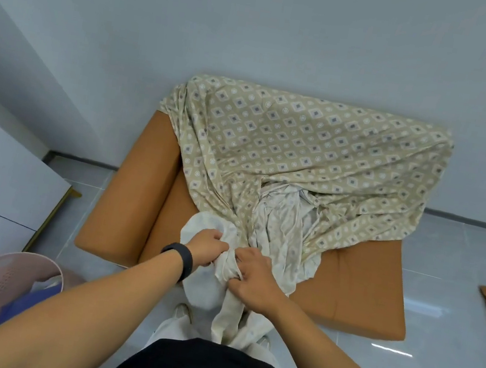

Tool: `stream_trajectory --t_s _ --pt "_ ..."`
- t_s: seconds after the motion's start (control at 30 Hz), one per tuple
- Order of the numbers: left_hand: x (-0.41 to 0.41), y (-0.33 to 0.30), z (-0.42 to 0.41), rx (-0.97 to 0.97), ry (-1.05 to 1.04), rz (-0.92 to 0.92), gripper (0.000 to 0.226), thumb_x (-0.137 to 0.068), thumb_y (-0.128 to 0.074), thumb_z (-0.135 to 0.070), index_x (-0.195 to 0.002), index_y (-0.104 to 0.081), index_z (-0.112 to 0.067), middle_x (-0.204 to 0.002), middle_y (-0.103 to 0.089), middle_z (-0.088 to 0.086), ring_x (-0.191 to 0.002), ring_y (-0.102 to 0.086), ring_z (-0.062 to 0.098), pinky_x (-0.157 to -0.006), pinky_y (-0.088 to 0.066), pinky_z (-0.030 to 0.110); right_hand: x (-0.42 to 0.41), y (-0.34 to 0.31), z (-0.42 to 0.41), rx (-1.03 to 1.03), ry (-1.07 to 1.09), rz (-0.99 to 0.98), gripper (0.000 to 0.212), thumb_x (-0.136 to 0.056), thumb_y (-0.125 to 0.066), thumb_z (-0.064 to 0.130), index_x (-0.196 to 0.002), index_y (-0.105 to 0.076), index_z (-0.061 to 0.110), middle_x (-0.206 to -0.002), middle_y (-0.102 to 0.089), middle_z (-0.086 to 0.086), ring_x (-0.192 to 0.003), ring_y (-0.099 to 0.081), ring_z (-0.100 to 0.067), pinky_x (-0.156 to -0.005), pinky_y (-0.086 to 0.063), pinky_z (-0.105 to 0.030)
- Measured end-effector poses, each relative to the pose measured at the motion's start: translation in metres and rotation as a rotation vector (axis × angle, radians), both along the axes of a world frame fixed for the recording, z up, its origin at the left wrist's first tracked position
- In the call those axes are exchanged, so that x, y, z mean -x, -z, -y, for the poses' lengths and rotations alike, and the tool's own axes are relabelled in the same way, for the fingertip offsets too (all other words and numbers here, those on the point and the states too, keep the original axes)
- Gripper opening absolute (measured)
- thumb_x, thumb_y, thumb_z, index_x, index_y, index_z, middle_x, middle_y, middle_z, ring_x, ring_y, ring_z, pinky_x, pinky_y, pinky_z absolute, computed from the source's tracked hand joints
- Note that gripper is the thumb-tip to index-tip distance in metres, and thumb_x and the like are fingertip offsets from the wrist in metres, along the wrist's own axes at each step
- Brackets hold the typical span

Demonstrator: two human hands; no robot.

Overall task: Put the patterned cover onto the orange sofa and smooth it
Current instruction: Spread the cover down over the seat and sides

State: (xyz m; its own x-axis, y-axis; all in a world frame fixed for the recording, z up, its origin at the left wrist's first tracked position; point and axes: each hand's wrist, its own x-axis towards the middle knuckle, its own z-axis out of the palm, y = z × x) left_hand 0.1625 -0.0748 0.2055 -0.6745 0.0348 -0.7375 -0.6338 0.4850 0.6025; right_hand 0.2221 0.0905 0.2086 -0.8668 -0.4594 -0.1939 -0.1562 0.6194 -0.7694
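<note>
The fingers [220, 242] of the left hand [205, 247] are curled tight around a bunched, pale fold of the patterned cover [303, 148], and the right hand [253, 275] just beside it is clenched on the same gathered cloth, knuckles nearly touching. From both fists the cloth hangs down in front of the person's legs and fans upward over the orange sofa [140, 187], draping its backrest and much of the seat in wrinkles. The sofa's left arm and front right corner lie bare. A black band [182, 256] circles the left wrist. A pink basket [11, 291] stands on the floor at lower left.
</note>
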Motion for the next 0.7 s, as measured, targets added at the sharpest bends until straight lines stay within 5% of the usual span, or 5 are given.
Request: stream_trajectory --t_s 0.2,0.33,0.5,0.57,0.7 --pt "-0.004 -0.002 0.007 -0.457 -0.311 0.138 0.022 -0.099 -0.053 -0.019 -0.108 -0.07 -0.007 -0.108 -0.072 0.014 -0.103 -0.069 0.028 -0.096 -0.054 0.043 0.007 -0.008 -0.01 0.427 0.739 0.719 0.039 -0.097 -0.048 0.051 -0.102 -0.07 0.02 -0.101 -0.071 -0.001 -0.098 -0.065 -0.023 -0.078 -0.047 -0.033" --pt "-0.009 -0.001 0.026 -0.598 -0.177 0.254 0.051 -0.088 -0.042 0.01 -0.129 -0.063 -0.01 -0.125 -0.068 0.018 -0.118 -0.063 0.035 -0.106 -0.047 0.051 0.019 -0.001 0.003 0.382 0.834 1.023 0.049 -0.086 -0.064 0.059 -0.107 -0.071 0.016 -0.083 -0.063 -0.001 -0.077 -0.057 -0.017 -0.069 -0.044 -0.028" --pt "-0.009 0.027 0.053 -0.314 0.059 0.337 0.048 -0.078 -0.06 -0.005 -0.124 -0.065 -0.019 -0.109 -0.072 0.011 -0.095 -0.069 0.024 -0.087 -0.058 0.041 0.039 0.0 0.031 0.397 0.916 0.755 0.038 -0.079 -0.062 0.014 -0.115 -0.069 0.008 -0.095 -0.065 0.002 -0.077 -0.059 -0.012 -0.068 -0.047 -0.028" --pt "0.0 0.034 0.061 -0.245 -0.155 0.328 0.044 -0.08 -0.07 -0.03 -0.122 -0.064 -0.02 -0.111 -0.072 0.01 -0.098 -0.07 0.027 -0.087 -0.058 0.046 0.044 -0.009 0.038 0.352 0.884 0.542 0.012 -0.086 -0.058 0.011 -0.084 -0.069 0.014 -0.082 -0.065 0.005 -0.079 -0.058 -0.013 -0.071 -0.046 -0.028" --pt "0.029 0.015 0.066 -0.086 -0.578 -0.015 0.03 -0.092 -0.05 -0.038 -0.115 -0.054 -0.019 -0.104 -0.067 0.009 -0.087 -0.063 0.026 -0.073 -0.056 0.04 0.042 -0.017 0.042 0.352 0.794 0.374 0.035 -0.092 -0.056 0.009 -0.058 -0.05 0.016 -0.061 -0.046 0.002 -0.062 -0.043 -0.013 -0.063 -0.033 -0.028"
